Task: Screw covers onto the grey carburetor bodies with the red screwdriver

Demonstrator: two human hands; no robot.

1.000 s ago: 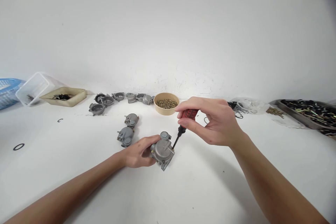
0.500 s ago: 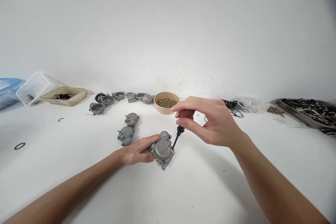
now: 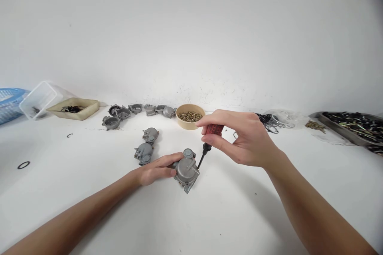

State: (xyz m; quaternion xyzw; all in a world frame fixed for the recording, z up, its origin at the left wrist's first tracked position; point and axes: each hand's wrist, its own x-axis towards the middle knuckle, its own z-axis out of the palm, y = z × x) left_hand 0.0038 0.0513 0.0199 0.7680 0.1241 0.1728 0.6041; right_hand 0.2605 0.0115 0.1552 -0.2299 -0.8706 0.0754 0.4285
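Note:
A grey metal carburetor-like part (image 3: 186,169) rests on the white table in front of me. My left hand (image 3: 157,168) grips it from its left side, thumb and fingers against the housing. In my right hand (image 3: 239,137) is a screwdriver with a red and black handle (image 3: 214,129), held between thumb and fingers. Its dark shaft slants down to the right edge of the part, where the tip meets a corner; the screw there is too small to make out. Two similar grey parts (image 3: 143,152) (image 3: 150,135) lie just beyond my left hand.
Behind stands a tan bowl of brass screws (image 3: 190,126), with several grey metal bowls (image 3: 111,122) to its left. Farther left are a yellowish tray (image 3: 86,112), a clear bin (image 3: 42,97) and a blue basket (image 3: 11,107). A metal tray (image 3: 344,129) of parts sits right.
My left thumb has moved up slightly along the side of the metal part. The screwdriver remains at the same corner in my right hand.

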